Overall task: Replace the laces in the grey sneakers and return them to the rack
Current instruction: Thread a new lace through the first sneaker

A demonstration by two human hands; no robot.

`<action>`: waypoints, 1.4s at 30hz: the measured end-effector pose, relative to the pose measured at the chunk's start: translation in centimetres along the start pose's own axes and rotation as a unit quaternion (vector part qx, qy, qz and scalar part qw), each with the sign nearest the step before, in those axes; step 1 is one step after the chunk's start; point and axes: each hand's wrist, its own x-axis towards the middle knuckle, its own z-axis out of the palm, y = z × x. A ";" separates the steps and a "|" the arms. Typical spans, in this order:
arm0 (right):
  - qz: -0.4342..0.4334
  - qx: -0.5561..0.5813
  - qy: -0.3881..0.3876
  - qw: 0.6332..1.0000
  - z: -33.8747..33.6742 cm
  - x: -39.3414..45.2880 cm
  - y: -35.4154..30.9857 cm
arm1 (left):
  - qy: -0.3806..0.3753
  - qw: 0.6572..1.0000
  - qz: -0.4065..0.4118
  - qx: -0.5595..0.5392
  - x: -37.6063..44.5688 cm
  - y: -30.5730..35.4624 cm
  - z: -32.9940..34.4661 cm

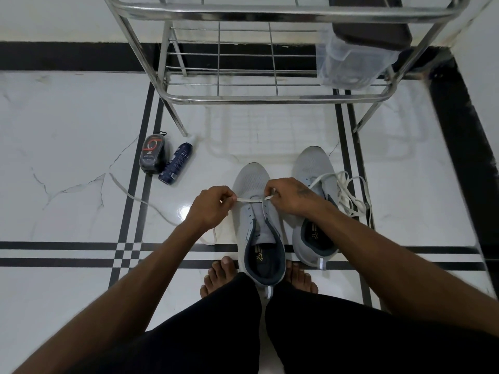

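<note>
- While both arms reach down over the floor, the left hand (213, 205) pinches one end of a white lace (247, 200) between thumb and curled fingers, just left of the near grey sneaker (256, 228).
- Opposite it, the right hand (290, 195) pinches the other end of that lace over the shoe's front eyelets, so a short length runs taut across the tongue between the two hands.
- From the left hand the lace trails away over the white floor (67, 147) toward the left.
- Just beside the near sneaker, on its right, stands the second grey sneaker (314, 168), toe pointing the same way, with a loose tangle of white lace (351, 195) lying over its right side.
- Beyond both shoes stands a metal rack (270, 97), its lower shelf holding what looks like a clear plastic container (348, 63).
- Near the rack's left leg lie a dark spray bottle (176, 161) and, touching it, a black shoe-care pack (154, 156).
- Bare feet (218, 276) flank the near sneaker's heel.
</note>
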 end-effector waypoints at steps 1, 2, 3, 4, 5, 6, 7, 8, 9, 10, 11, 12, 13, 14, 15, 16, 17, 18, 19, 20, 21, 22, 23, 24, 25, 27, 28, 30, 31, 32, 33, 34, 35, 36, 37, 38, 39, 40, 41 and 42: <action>-0.004 -0.018 0.017 1.000 -0.2 -0.1 -0.1 | 0.008 1.000 -0.006 0.015 -0.1 -0.1 -0.2; -0.012 -0.025 0.043 0.999 -0.6 -0.1 -0.4 | 0.012 0.999 -0.011 0.035 -0.3 -0.2 -0.6; -0.020 -0.007 0.066 0.998 -1.1 -0.1 -0.8 | 0.013 0.998 -0.010 0.057 -0.4 -0.1 -1.0; -0.032 0.027 0.077 0.996 -1.6 -0.1 -1.4 | 0.013 0.997 -0.004 0.076 -0.5 0.0 -1.5; -0.050 0.063 0.071 0.994 -2.1 0.0 -2.1 | 0.009 0.996 0.009 0.085 -0.6 0.2 -2.0; -0.070 0.091 0.045 0.992 -2.5 -0.1 -2.9 | 0.006 0.996 0.024 0.082 -0.8 0.7 -2.5; -0.086 0.104 0.005 0.991 -2.7 -0.1 -3.8 | 0.007 0.997 0.037 0.070 -0.9 1.3 -3.0; -0.097 0.104 -0.036 0.989 -2.7 -0.2 -4.6 | 0.014 0.998 0.042 0.042 -1.0 1.9 -3.5; -0.107 0.098 -0.065 0.987 -2.6 -0.2 -5.2 | 0.021 0.999 0.042 0.001 -1.1 2.5 -4.1; -0.119 0.087 -0.078 0.986 -2.3 -0.1 -5.6 | 0.023 0.998 0.040 -0.042 -1.2 2.9 -4.8; -0.127 0.071 -0.078 0.986 -2.2 -0.1 -5.7 | 0.018 0.996 0.041 -0.071 -1.4 3.1 -5.6; -0.130 0.068 -0.066 0.987 -2.3 -0.1 -5.6 | 0.009 0.996 0.046 -0.080 -1.7 3.1 -6.4; -0.121 0.080 -0.046 0.988 -2.7 0.0 -5.2 | 0.002 0.996 0.051 -0.076 -2.0 2.7 -7.2; -0.102 0.105 -0.022 0.989 -3.2 -0.1 -4.6 | 0.001 0.996 0.053 -0.068 -2.5 2.0 -8.0; -0.075 0.134 0.001 0.988 -3.8 -0.3 -3.8 | 0.005 0.997 0.050 -0.059 -2.9 1.1 -8.7; -0.047 0.157 0.023 0.986 -4.4 -0.5 -2.8 | 0.013 0.998 0.044 -0.045 -3.2 0.0 -9.4; -0.015 0.169 0.040 0.985 -4.8 -0.6 -1.8 | 0.024 0.999 0.035 -0.030 -3.7 -1.1 -9.9; 0.020 0.172 0.052 0.983 -5.0 -0.8 -0.8 | 0.036 0.999 0.025 -0.017 -4.1 -2.1 -10.3; 0.054 0.167 0.055 0.983 -5.1 -0.9 -0.1 | 0.050 0.999 0.016 -0.009 -4.4 -3.0 -10.7; 0.074 0.158 0.055 0.983 -5.0 -1.2 0.2 | 0.061 0.998 0.012 -0.007 -4.7 -3.5 -10.8; 0.073 0.143 0.049 0.986 -4.9 -1.6 0.0 | 0.066 0.998 0.013 -0.010 -4.8 -3.5 -10.7; 0.048 0.130 0.038 0.990 -4.7 -2.0 -0.5 | 0.063 0.998 0.021 -0.017 -4.7 -3.0 -10.3; 0.006 0.127 0.024 0.992 -4.5 -2.3 -1.5 | 0.055 0.997 0.037 -0.024 -4.6 -2.1 -9.8; -0.038 0.135 0.007 0.990 -4.3 -2.6 -2.8 | 0.046 0.997 0.059 -0.029 -4.3 -0.9 -9.1; -0.076 0.144 -0.007 0.987 -4.1 -2.9 -4.2 | 0.040 0.995 0.081 -0.035 -4.0 0.5 -8.4; -0.121 0.145 -0.014 0.982 -4.0 -2.9 -6.3 | 0.040 0.992 0.111 -0.045 -3.2 3.2 -7.3; -0.131 0.130 -0.010 0.983 -4.2 -2.7 -6.9 | 0.044 0.991 0.118 -0.047 -2.9 4.1 -7.1; -0.129 0.097 0.008 0.987 -5.2 -2.6 -6.8 | 0.043 0.990 0.118 -0.057 -2.5 4.6 -7.2; -0.112 0.085 0.021 0.990 -6.0 -2.6 -6.0 | 0.039 0.991 0.114 -0.063 -2.5 4.2 -7.4; -0.085 0.076 0.036 0.993 -6.7 -2.7 -5.1 | 0.038 0.991 0.106 -0.067 -2.6 3.6 -7.6; -0.052 0.068 0.057 0.995 -7.4 -2.9 -3.9 | 0.040 0.992 0.095 -0.068 -2.6 2.7 -7.9; -0.018 0.056 0.078 0.995 -7.9 -3.0 -2.7 | 0.043 0.993 0.084 -0.068 -2.6 1.9 -8.1; 0.020 0.043 0.093 0.995 -8.2 -3.0 -1.5 | 0.047 0.994 0.073 -0.070 -2.6 1.1 -8.1; 0.058 0.027 0.099 0.993 -8.3 -2.9 -0.6 | 0.052 0.994 0.066 -0.072 -2.5 0.5 -7.9; 0.086 0.004 0.094 0.992 -8.2 -2.7 -0.1 | 0.058 0.994 0.063 -0.071 -2.3 0.2 -7.7; 0.097 -0.027 0.083 0.991 -8.0 -2.6 0.0 | 0.061 0.994 0.065 -0.070 -2.1 0.1 -7.4; 0.082 -0.055 0.070 0.993 -7.7 -2.6 -0.2 | 0.059 0.993 0.069 -0.070 -1.8 0.3 -7.0; 0.042 -0.065 0.054 0.996 -7.2 -2.6 -0.9 | 0.054 0.993 0.074 -0.072 -1.5 0.7 -6.5; -0.010 -0.044 0.035 0.998 -6.7 -2.7 -1.9 | 0.045 0.993 0.081 -0.076 -1.2 1.3 -6.1; -0.054 0.000 0.015 0.998 -5.9 -2.8 -3.0 | 0.035 0.992 0.089 -0.083 -0.9 1.9 -5.5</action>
